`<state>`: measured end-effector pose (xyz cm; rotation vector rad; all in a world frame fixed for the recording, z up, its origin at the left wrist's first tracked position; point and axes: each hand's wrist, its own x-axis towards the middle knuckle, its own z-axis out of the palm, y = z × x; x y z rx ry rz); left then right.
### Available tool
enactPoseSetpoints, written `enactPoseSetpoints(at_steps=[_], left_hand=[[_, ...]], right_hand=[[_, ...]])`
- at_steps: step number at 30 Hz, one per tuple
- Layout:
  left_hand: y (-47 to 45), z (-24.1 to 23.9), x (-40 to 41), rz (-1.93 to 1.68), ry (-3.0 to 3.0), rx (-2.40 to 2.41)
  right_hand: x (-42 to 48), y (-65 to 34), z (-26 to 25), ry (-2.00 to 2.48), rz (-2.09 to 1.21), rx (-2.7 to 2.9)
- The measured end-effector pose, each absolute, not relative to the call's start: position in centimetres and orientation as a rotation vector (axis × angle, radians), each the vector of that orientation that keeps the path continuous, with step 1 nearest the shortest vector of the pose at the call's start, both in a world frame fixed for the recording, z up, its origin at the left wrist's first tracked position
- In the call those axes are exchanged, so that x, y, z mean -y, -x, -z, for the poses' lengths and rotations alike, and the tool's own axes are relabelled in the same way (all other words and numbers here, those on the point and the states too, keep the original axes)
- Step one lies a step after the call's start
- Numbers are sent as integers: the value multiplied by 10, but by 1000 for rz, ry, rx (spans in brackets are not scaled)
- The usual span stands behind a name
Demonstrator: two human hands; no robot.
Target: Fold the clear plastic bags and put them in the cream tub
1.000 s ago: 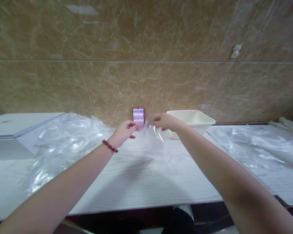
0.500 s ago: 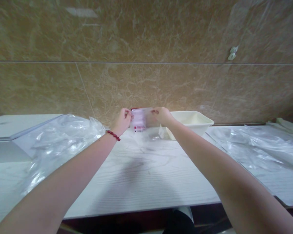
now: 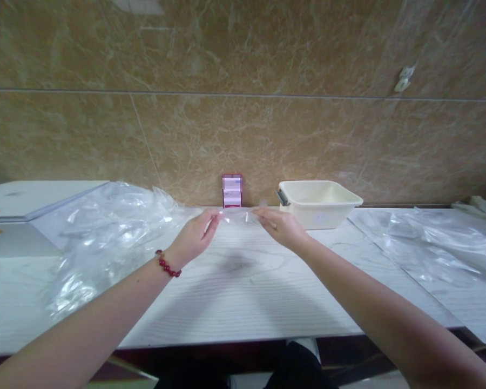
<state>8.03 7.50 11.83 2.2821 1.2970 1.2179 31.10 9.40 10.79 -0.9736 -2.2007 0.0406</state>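
My left hand (image 3: 194,237), with a red bead bracelet at the wrist, pinches one end of a small clear plastic bag (image 3: 237,216). The other end is pinched by my right hand (image 3: 281,227). The bag is stretched nearly flat between both hands, just above the white table (image 3: 235,292). A small pink and white card (image 3: 231,190) stands upright against the brown marble wall behind the bag.
A cream plastic tub (image 3: 318,202) sits at the back right of my hands. A crumpled heap of clear plastic bags (image 3: 105,237) lies to the left. More flat clear plastic (image 3: 421,243) covers the table on the right. A white board (image 3: 28,200) lies far left.
Both hands have come down from in front of the pink card toward the table, and the bag, held up hanging before, is now pulled out flat between them.
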Motion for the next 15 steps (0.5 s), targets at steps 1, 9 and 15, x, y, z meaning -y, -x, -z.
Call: enactPoseSetpoints(at_steps=[1, 9, 15], left_hand=[[-79, -109, -71, -1141, -2302, -1323], [-74, -47, -48, -686, -2333, -1356], [-70, -37, -30, -545, -2437, -1396]], right_hand=[[-91, -311, -96, 962, -56, 2219], [-70, -304, -23, 1046, -116, 2403], [-48, -301, -27, 1119, -135, 2516]])
